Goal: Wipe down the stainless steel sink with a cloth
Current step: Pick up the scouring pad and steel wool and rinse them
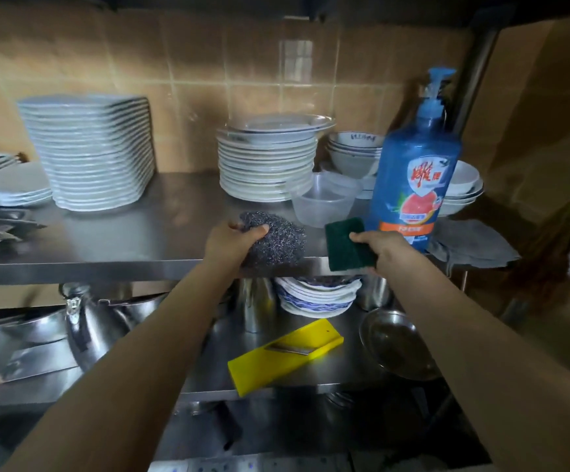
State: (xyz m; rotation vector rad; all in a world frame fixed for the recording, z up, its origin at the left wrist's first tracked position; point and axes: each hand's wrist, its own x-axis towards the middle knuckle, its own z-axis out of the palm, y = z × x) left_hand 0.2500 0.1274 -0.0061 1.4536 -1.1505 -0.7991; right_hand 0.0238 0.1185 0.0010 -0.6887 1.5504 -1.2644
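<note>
- At the front edge of the upper steel shelf (123,240), both hands are busy. The left hand (232,243) curls round a steel-wool scourer (276,240). The right hand (385,250) pinches a green scouring pad (344,247) by its right side.
- The step in hand looks like sorting out cleaning tools, either picking them up or setting them down. Wiping seems not yet begun, and no sink is in view.
- A grey cloth (474,245) lies crumpled on the same shelf, near the right hand on its right side but not touching it. It is low beside the blue detergent bottle (416,172).
- The next move probably calls for freeing the right hand, the nearer one, then reaching right for the cloth.
</note>
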